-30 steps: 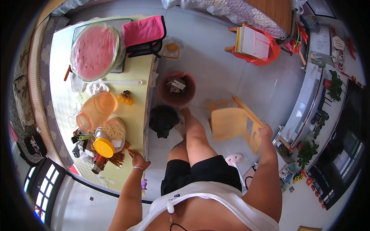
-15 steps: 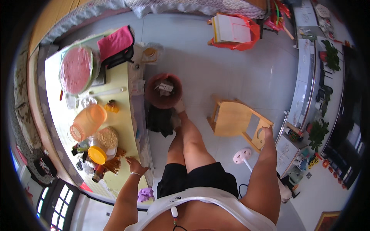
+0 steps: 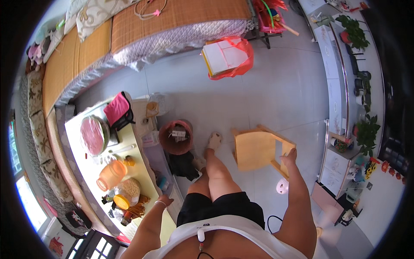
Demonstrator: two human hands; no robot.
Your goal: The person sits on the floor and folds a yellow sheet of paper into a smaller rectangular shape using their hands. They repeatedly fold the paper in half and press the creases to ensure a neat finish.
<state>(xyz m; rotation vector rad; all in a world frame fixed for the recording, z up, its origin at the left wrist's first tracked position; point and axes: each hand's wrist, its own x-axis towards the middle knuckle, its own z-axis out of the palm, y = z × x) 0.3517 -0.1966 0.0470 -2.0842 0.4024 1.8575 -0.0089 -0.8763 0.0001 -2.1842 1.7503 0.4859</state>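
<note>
My right hand (image 3: 290, 158) is closed around the top rail of a small light-wood chair (image 3: 255, 151), which stands on the floor to my right with its backrest toward me. At the near side edge of the yellow-topped table (image 3: 139, 149), my left hand (image 3: 164, 200) has its thumb spread from the fingers and holds nothing visible. Closest to it on the table are a bundle of thin brown sticks (image 3: 139, 208) and a clear jar of pale pieces (image 3: 130, 188) with a yellow lid. An orange translucent jar (image 3: 113, 175) lies beyond them.
A brown waste bin (image 3: 166, 142) and a black bag (image 3: 183, 166) stand between the table and my legs. Ahead, a red plastic bag with papers (image 3: 228, 56) lies before the mat-covered couch (image 3: 172, 21). A cabinet with potted plants (image 3: 340, 90) runs along the right.
The view has shifted, showing more of the couch. My right foot has come away from the bin and shows fully. My right hand stays on the chair, which sits farther from the bin's front.
</note>
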